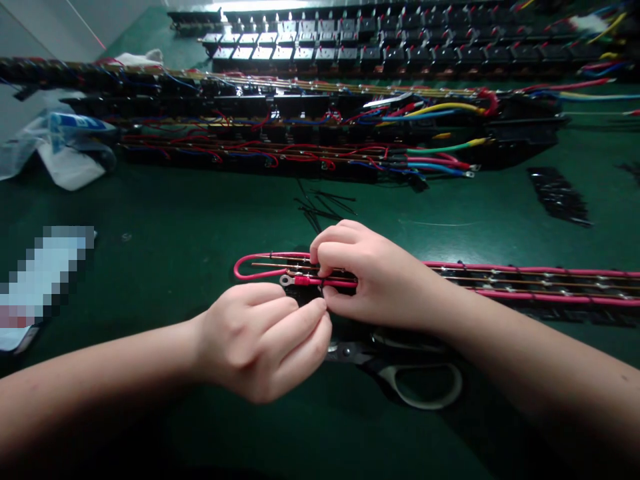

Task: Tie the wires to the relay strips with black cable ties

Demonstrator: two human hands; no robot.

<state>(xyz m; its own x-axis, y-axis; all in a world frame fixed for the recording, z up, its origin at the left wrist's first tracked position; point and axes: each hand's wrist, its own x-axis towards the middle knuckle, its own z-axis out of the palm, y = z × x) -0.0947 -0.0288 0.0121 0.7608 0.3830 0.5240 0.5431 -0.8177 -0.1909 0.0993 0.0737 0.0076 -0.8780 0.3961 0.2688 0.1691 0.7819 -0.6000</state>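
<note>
A long black strip (505,287) with red wires and bare copper rods runs out to the right edge. At its left end, one red wire (243,263) loops round, and another ends in a ring terminal (286,281). A thin black cable tie (321,285) sits around the wire just right of that terminal. My left hand (273,337) is closed in front of the strip, its fingertips pinched at the tie. Curled over the strip from behind, my right hand (363,270) has its thumb and finger closed at the same tie. My fingertips hide most of it.
Scissors (425,387) lie just in front of the strip, partly under my hands. Loose cable ties (325,203) are behind, with a black bundle (557,193) farther right. Several wired black strips (250,157) fill the back. A plastic bag (75,150) and a blurred-out flat object (45,280) lie left.
</note>
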